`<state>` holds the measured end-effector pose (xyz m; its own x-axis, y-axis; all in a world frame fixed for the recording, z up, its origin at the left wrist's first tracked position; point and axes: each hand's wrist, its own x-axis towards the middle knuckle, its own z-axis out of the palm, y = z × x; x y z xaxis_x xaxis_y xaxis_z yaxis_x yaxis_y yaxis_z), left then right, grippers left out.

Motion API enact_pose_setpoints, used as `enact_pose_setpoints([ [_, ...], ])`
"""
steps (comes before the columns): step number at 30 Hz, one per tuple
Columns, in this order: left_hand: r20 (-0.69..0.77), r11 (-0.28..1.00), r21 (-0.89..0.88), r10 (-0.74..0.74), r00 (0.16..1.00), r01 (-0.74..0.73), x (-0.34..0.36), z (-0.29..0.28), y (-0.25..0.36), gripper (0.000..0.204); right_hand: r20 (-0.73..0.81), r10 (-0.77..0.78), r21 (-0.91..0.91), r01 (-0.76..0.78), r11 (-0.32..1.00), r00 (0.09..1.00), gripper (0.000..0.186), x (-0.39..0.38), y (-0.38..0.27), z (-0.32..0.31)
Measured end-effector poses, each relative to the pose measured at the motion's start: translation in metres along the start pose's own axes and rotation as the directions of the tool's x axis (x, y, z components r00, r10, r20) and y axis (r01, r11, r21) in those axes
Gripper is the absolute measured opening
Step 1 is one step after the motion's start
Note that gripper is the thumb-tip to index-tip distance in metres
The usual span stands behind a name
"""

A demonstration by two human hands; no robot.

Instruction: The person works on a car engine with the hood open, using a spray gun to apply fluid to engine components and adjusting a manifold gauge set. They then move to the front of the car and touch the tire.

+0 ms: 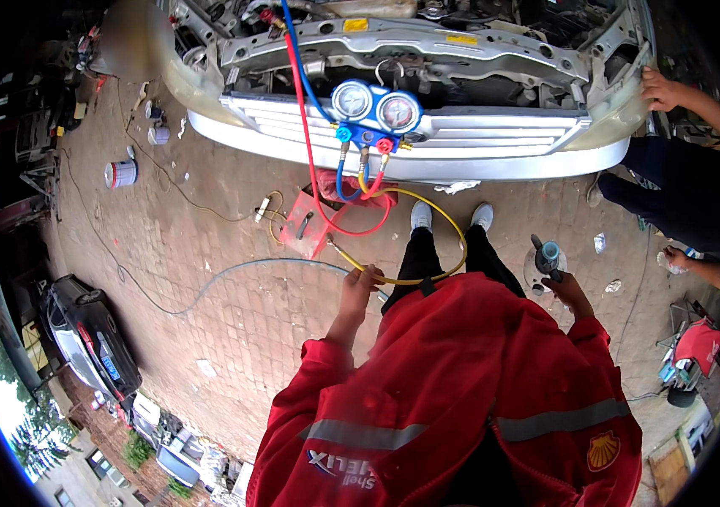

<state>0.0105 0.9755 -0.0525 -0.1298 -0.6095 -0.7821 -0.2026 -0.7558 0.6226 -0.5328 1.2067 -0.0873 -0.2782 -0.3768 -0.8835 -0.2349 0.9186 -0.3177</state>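
My left hand (pixel 364 283) holds the yellow hose (pixel 453 224) near its metal end fitting. The hose loops up to a blue gauge manifold (pixel 368 131) with two round dials, hanging at the front of a silver car (pixel 537 148) with its engine bay uncovered. Blue and red hoses run from the manifold. My right hand (pixel 564 287) is closed on the dark handle of an object with a teal round part (pixel 550 252); its lower portion is hard to make out. A red case (pixel 303 221) lies on the paving below the manifold.
A co-worker's hand (pixel 661 89) touches the car's right side; the other hand (pixel 679 260) holds something pale. A dark car (pixel 90 329) stands left. A white bucket (pixel 121 173), cables and a hose lie on the paving. A red item (pixel 698 342) sits on a stand at right.
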Motion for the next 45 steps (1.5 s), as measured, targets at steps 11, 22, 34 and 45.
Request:
enact_pose_setpoints([
  [11,-0.127,0.949,-0.314,-0.003,0.992,-0.037,0.017,-0.051,-0.03,0.032,0.112,0.033,-0.068,-0.025,0.997,0.993,0.035,-0.028,0.017,0.053],
  [22,-0.048,0.995,-0.066,0.069,0.996,-0.072,-0.034,-0.029,-0.077,0.03,0.051,-0.157,-0.114,0.162,0.98,0.986,0.04,0.011,0.111,0.135],
  [34,-0.005,0.957,-0.207,-0.208,0.978,0.203,0.116,-0.047,-0.126,0.039,-0.015,0.046,0.052,-0.045,0.998,0.999,0.035,-0.106,0.101,0.179],
  [45,-0.016,0.994,0.04,0.104,0.994,-0.103,0.236,-0.078,-0.201,0.028,0.007,0.119,-0.172,-0.116,0.978,0.993,0.047,-0.193,0.055,0.278],
])
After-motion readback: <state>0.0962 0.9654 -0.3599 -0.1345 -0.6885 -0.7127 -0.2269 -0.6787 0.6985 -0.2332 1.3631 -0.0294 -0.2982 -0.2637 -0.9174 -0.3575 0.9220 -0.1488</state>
